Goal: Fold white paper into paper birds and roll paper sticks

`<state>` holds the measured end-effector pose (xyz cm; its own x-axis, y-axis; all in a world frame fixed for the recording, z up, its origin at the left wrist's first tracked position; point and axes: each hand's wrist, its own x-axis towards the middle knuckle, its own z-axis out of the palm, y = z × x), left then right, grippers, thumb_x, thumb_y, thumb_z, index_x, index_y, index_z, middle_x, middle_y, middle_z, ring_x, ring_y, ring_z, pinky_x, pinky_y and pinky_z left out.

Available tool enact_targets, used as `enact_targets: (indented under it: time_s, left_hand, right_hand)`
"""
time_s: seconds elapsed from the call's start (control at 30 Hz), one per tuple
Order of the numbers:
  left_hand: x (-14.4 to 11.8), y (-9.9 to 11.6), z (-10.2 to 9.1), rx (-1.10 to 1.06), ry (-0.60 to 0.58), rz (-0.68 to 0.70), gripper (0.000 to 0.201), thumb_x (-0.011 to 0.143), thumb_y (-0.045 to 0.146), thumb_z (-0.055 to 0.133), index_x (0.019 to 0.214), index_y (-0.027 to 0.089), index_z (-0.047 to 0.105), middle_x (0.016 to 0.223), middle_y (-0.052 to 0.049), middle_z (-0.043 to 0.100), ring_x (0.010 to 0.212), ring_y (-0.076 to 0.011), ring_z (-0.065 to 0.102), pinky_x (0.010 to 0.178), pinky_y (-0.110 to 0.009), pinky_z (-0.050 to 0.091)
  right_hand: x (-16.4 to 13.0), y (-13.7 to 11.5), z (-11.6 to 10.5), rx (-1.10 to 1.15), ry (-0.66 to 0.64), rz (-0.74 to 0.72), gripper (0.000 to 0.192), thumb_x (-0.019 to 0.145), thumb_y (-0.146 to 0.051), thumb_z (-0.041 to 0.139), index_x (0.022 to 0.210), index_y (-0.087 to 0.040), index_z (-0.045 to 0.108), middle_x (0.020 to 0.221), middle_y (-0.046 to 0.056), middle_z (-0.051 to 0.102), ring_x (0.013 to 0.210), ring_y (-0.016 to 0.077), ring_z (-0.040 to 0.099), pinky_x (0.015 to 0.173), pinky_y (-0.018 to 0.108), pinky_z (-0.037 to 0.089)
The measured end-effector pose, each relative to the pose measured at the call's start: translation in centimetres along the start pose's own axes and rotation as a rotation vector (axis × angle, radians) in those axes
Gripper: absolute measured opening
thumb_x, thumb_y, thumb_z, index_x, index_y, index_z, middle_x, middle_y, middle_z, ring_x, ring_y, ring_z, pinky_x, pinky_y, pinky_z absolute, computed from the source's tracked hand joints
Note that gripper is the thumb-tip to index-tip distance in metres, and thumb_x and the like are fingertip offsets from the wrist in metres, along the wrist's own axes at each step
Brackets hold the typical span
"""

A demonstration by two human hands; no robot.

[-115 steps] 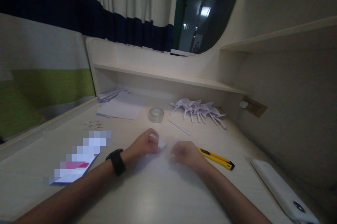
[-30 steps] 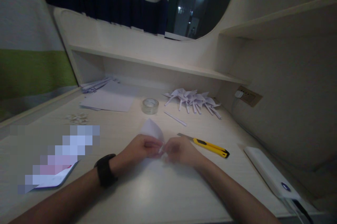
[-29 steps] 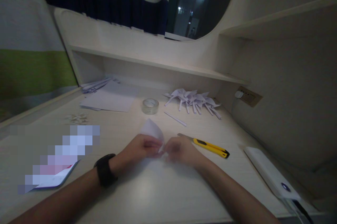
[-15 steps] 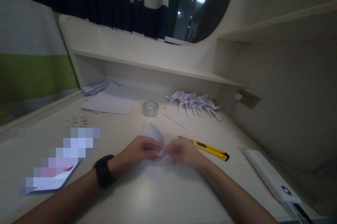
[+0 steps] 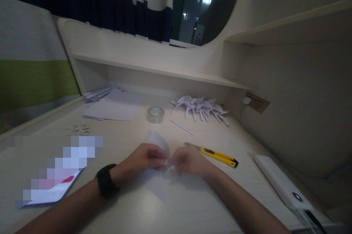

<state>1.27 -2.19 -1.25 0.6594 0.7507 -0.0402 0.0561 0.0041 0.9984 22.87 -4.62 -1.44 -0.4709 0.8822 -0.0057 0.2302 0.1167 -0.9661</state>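
Note:
A white sheet of paper (image 5: 158, 140), curled up at its top, is pinched between the thumb and fingers of my left hand (image 5: 147, 157). My right hand (image 5: 188, 160) meets it from the other side, its closed fingers on the paper's right edge. Part of the paper hangs below both hands, blurred. Just beyond my right hand lies a yellow utility knife (image 5: 218, 156) with its blade out. A thin rolled paper stick (image 5: 181, 127) rests farther back, beside a roll of clear tape (image 5: 155, 114).
Several paper pinwheels (image 5: 199, 105) lie at the back right. Paper sheets (image 5: 114, 105) are stacked at the back left, with a small pile of pale bits (image 5: 79, 129) nearer. A phone (image 5: 55, 190) lies left, a white lamp base (image 5: 283, 182) right. A shelf (image 5: 154, 68) spans the back.
Both hands stay together on the paper, and its lower part hangs more visibly beneath them. The whole view has shifted slightly; the other things lie as before.

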Motion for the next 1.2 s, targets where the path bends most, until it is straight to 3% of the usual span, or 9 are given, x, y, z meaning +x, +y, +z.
enact_targets:
  time_s: [0.2,0.53,0.83,1.2]
  left_hand:
    - [-0.2,-0.2,-0.2,-0.096,-0.063,-0.007,0.028,0.068,0.026,0.077,0.089,0.013,0.065,0.075,-0.002,0.068,0.062,-0.0128,0.061,0.058,-0.024,0.046]
    - [0.0,-0.1,-0.1,0.019,-0.038,0.053,0.023,0.067,0.029,0.077,0.078,0.012,0.064,0.066,-0.001,0.067,0.055,-0.0106,0.059,0.053,-0.022,0.047]
    - [-0.4,0.2,0.3,0.016,-0.102,0.146,0.020,0.071,0.028,0.076,0.081,0.013,0.067,0.074,-0.003,0.069,0.061,-0.0127,0.063,0.056,-0.024,0.050]
    - [-0.6,1.0,0.1,0.409,-0.102,0.163,0.023,0.082,0.031,0.061,0.069,0.013,0.069,0.063,0.000,0.061,0.056,-0.0111,0.058,0.055,-0.019,0.045]
  right_hand:
    - [-0.2,-0.4,0.1,0.075,-0.053,0.040,0.041,0.046,-0.038,0.086,0.073,-0.012,0.069,0.058,0.000,0.064,0.048,0.0116,0.058,0.046,0.023,0.047]
    - [-0.4,-0.7,-0.1,0.055,-0.055,0.022,0.039,0.048,-0.039,0.085,0.071,-0.013,0.067,0.057,0.000,0.064,0.049,0.0124,0.059,0.047,0.023,0.047]
    - [-0.4,-0.9,0.1,0.065,-0.079,0.031,0.041,0.047,-0.041,0.085,0.067,-0.013,0.064,0.055,-0.001,0.062,0.047,0.0111,0.056,0.046,0.023,0.046]
    - [-0.3,-0.8,0.1,0.094,-0.022,0.108,0.042,0.045,-0.040,0.087,0.064,-0.013,0.061,0.048,-0.003,0.057,0.038,0.0098,0.053,0.036,0.019,0.042]
